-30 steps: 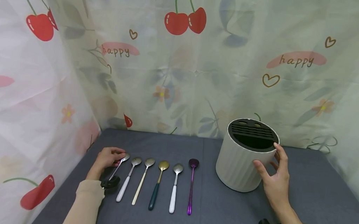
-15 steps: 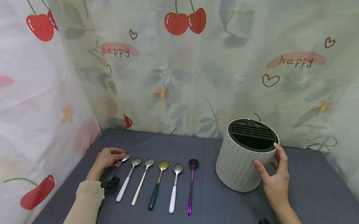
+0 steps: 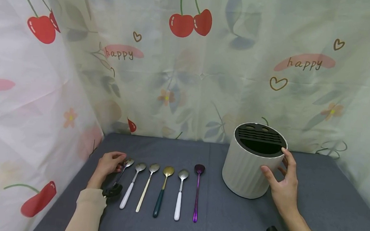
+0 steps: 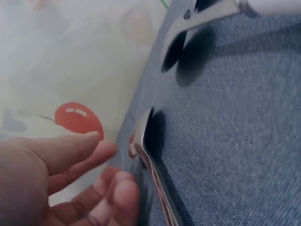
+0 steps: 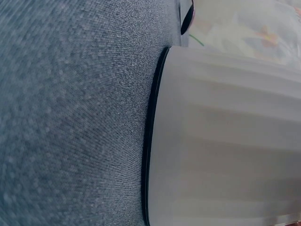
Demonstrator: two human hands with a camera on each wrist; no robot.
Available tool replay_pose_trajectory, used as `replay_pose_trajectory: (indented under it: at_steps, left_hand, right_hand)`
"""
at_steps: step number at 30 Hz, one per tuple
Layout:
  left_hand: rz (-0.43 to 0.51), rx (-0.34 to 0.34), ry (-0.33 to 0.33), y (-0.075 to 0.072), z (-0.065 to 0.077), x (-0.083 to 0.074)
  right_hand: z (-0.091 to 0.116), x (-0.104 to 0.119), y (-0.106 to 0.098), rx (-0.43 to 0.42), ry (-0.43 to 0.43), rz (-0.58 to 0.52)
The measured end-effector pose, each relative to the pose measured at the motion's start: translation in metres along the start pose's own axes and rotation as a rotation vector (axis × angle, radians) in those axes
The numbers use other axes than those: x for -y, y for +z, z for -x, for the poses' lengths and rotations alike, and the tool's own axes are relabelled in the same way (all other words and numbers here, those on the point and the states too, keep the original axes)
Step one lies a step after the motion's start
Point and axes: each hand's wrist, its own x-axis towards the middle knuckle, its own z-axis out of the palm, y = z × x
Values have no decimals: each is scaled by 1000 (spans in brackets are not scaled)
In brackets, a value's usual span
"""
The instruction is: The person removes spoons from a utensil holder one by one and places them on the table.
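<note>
In the head view, my left hand is just left of the leftmost spoon, which lies on the dark cloth. The left wrist view shows the thumb and fingers loosely bent, with a small gap between them and the silver spoon. My right hand holds the right side of a white ribbed utensil holder, thumb on its front and index finger at the rim. Its black top has slots, two round holes and a larger opening. In the right wrist view the holder fills the right side; no fingers show.
Right of the leftmost spoon lie a white-handled spoon, a cream-handled spoon, a gold spoon with a dark green handle, another white-handled spoon and a purple spoon. A patterned curtain hangs behind the table.
My left hand has let go of the leftmost spoon's bowl and drawn slightly left; the spoon stays on the cloth. The right hand and the holder have not visibly moved.
</note>
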Motion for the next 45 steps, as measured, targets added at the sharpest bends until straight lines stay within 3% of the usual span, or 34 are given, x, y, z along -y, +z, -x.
replay_pose_trajectory:
  at_steps: [7,24,36,45]
  left_hand:
    - [15,-51,104,0,5,-10]
    - [261,-77,215,15,19,-41]
    - [244,11,349,35,30,-83]
    - [270,70,377,48,37,-103]
  right_hand:
    - [1,0,0,0,-18,2]
    - [3,-4,-1,1,-6,7]
    - [1,-2,1,-10,-40,6]
    - [-1,0,-1,-2,-10,7]
